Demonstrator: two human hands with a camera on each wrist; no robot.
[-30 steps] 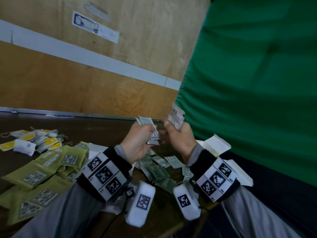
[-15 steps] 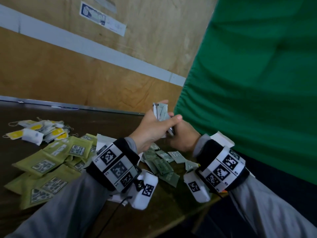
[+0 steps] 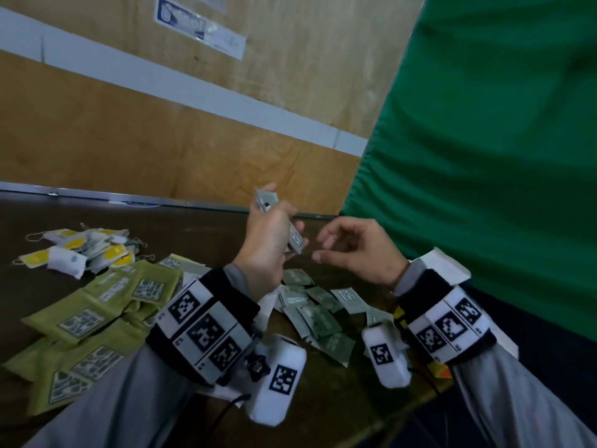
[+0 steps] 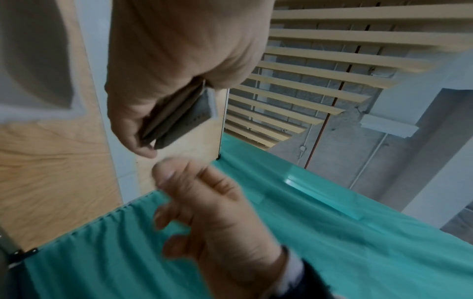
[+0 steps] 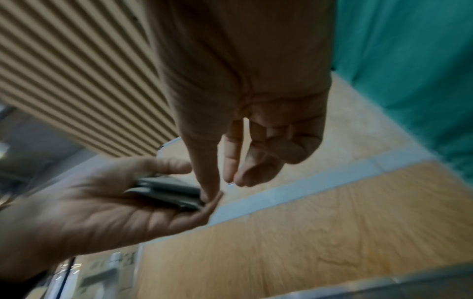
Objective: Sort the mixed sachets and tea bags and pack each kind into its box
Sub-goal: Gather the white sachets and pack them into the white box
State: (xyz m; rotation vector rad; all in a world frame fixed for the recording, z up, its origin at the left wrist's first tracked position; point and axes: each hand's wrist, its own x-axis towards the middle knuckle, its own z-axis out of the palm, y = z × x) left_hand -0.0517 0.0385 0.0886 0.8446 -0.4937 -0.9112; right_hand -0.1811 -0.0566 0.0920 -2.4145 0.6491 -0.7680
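Left hand (image 3: pixel 268 250) fingers clamp flat stack of grey-green foil sachets (image 3: pixel 295 239); right hand (image 3: pixel 361 253) beside it, fingers loosely curled, empty.

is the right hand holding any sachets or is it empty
Empty. The right hand hangs with loosely curled fingers; the grey sachets sit stacked in the left hand.
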